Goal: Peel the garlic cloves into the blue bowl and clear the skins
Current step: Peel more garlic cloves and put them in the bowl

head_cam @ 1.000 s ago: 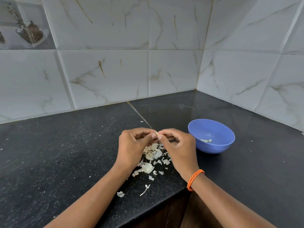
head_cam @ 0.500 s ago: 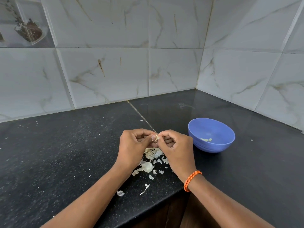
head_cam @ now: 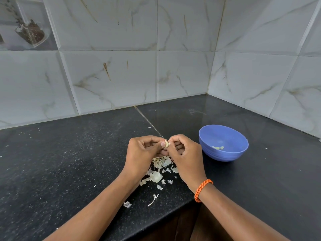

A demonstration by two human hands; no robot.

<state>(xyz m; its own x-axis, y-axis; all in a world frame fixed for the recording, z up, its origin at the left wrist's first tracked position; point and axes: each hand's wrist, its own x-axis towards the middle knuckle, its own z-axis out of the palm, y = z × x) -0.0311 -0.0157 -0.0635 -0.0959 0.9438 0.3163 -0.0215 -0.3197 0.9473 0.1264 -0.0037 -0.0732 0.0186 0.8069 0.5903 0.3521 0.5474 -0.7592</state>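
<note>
1. Soft, even, cool light fills the scene; nothing is harshly lit.
2. The glossy dark bench [head_cam: 69,162] shows a pale sheen near its far right corner, mirroring the wall tiles [head_cam: 182,75].
3. Faint, diffuse shadows lie under the hands [head_cam: 166,150] and beside the bowl [head_cam: 223,143].
4. Wide-angle distortion bends the tile lines toward the frame edges.
5. Focus is sharp in the centre, slightly softer at the far left.

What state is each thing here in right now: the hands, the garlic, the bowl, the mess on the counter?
Left hand: pinching the garlic clove.
Right hand: fingertips pinching at the same clove.
Garlic clove: held above the counter, skin partly on.
Blue bowl: upright, a few peeled pieces inside.
Skins: scattered loose on the black counter, not cleared.
Orange wristband: on the right wrist.
</note>
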